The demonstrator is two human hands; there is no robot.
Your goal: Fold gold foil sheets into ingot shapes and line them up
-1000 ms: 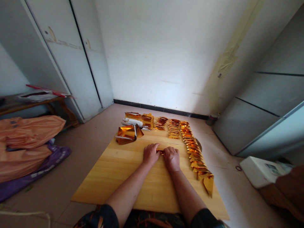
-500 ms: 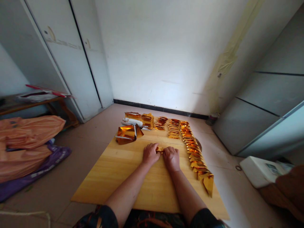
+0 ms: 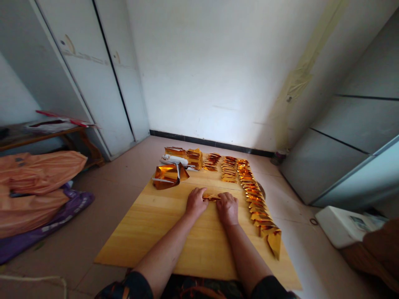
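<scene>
A small folded piece of gold foil paper (image 3: 212, 197) lies between my hands over the middle of the wooden board. My left hand (image 3: 196, 202) is closed on its left end, and my right hand (image 3: 228, 207) grips the right end. The fingers cover both ends, so only the narrow middle strip shows. To the right runs a long overlapping row of folded gold foil pieces (image 3: 257, 203). Two shorter rows of folded foil, one in the middle (image 3: 229, 169) and one farther left (image 3: 212, 162), lie beyond my hands.
The wooden board (image 3: 149, 232) bears a loose gold sheet with white edges (image 3: 165, 175) and stacked foil paper (image 3: 195, 158) at its far left. Orange and purple bags (image 3: 46, 174) lie left on the floor. A white box (image 3: 339, 224) stands at right, below grey cabinets.
My hands have drawn slightly apart, the right one moving a little rightward. More of the gold foil piece shows between them.
</scene>
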